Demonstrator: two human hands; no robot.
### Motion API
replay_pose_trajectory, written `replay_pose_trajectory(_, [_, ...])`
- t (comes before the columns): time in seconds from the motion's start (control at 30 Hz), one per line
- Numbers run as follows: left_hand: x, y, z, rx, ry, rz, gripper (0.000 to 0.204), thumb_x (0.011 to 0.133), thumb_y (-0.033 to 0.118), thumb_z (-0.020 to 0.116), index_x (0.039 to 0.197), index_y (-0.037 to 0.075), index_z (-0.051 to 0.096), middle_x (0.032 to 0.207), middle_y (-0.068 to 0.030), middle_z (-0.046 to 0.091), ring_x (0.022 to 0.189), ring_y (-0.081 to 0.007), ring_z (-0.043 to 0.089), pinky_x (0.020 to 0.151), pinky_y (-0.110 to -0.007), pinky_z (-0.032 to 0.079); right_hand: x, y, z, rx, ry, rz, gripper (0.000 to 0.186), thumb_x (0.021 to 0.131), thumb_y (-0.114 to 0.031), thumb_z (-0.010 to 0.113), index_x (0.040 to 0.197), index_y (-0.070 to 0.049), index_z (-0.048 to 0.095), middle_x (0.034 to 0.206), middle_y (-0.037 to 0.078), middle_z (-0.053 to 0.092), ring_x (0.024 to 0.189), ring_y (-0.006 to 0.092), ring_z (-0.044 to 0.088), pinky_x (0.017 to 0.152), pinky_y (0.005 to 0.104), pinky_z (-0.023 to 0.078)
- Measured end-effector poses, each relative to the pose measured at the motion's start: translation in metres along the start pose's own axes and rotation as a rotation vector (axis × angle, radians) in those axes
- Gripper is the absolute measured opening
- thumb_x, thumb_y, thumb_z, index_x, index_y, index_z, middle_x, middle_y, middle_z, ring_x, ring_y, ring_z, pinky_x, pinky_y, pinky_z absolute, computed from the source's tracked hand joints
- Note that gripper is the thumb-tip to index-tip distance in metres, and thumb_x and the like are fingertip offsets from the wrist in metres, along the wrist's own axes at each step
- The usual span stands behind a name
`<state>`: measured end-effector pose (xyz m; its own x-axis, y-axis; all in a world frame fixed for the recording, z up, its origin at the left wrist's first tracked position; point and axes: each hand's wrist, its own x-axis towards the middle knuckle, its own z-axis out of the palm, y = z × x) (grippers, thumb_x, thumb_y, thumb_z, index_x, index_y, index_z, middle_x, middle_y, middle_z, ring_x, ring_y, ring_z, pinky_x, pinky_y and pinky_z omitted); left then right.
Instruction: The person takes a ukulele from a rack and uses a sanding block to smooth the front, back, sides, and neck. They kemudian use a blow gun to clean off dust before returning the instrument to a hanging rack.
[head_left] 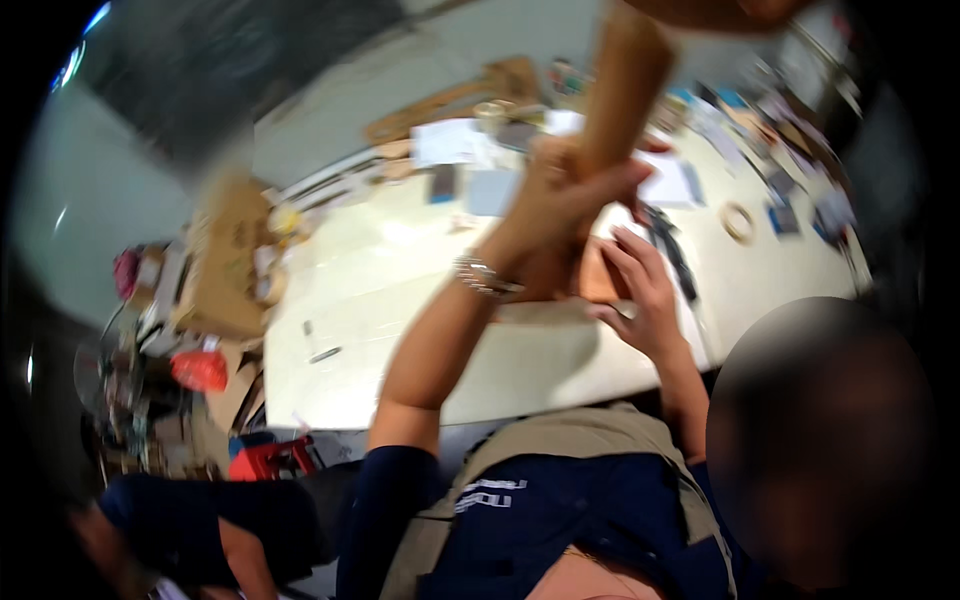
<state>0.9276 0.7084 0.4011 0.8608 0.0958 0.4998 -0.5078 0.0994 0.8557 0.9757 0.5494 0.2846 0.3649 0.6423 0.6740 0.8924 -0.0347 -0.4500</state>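
Note:
My left hand (pixel 555 200), with a chain bracelet at its wrist, is closed round a thick tan, wooden-looking handle. The handle seems to belong to a wooden mallet (pixel 630 90); it slants up to a brown, blurred end cut off by the upper edge. Below and to the right, my right hand (pixel 645 295) curves its fingers and thumb over the right side of an orange-brown leather piece (pixel 598 275) on the white table (pixel 370 385). My left hand and the mallet hide part of the leather and what lies beneath.
A black tool (pixel 672 252) lies right of my hands, with a tape roll (pixel 737 222) farther right. Papers (pixel 450 143) and tools line the far side. A small metal rod (pixel 325 354) lies left. A cardboard box (pixel 225 260) stands beyond. A co-worker (pixel 220 530) is lower left; another person's blurred head (pixel 820 430) is right.

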Motion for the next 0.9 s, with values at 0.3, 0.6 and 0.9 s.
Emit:
replay_pose_trajectory(0.3, [-0.069,0.009,-0.058,0.072,0.613,0.100,0.038,0.078,0.018,0.067,0.106,0.000,0.049,0.078,-0.0051,0.055,0.069,-0.0121,0.055,0.064,-0.026,0.047,0.047,-0.041,0.046,-0.022,-0.167,-0.202,0.071,0.055,-0.024,0.076,0.118,-0.003,0.051,0.112,0.020,0.051,0.103,0.0403,0.048,0.088,0.0447,0.039])
replay_pose_trajectory(0.6, [-0.143,-0.007,-0.074,0.658,1.073,0.124,0.065,0.085,0.025,0.059,0.131,-0.002,0.022,0.079,-0.0141,0.044,0.073,-0.0213,0.042,0.068,-0.033,0.040,0.058,-0.096,0.065,-0.210,-0.333,-0.429,0.060,0.067,-0.046,0.072,0.118,-0.018,0.054,0.105,0.010,0.057,0.093,0.0305,0.056,0.076,0.0421,0.047])
replay_pose_trajectory(0.9, [-0.182,0.001,-0.089,0.227,1.313,0.091,0.040,0.092,0.021,0.047,0.121,0.001,0.029,0.085,-0.0124,0.047,0.082,-0.0203,0.047,0.079,-0.032,0.041,0.006,-0.016,0.154,0.300,-0.165,-0.386,0.065,0.076,-0.027,0.068,0.131,-0.005,0.042,0.136,0.016,0.039,0.124,0.0367,0.037,0.102,0.0401,0.033])
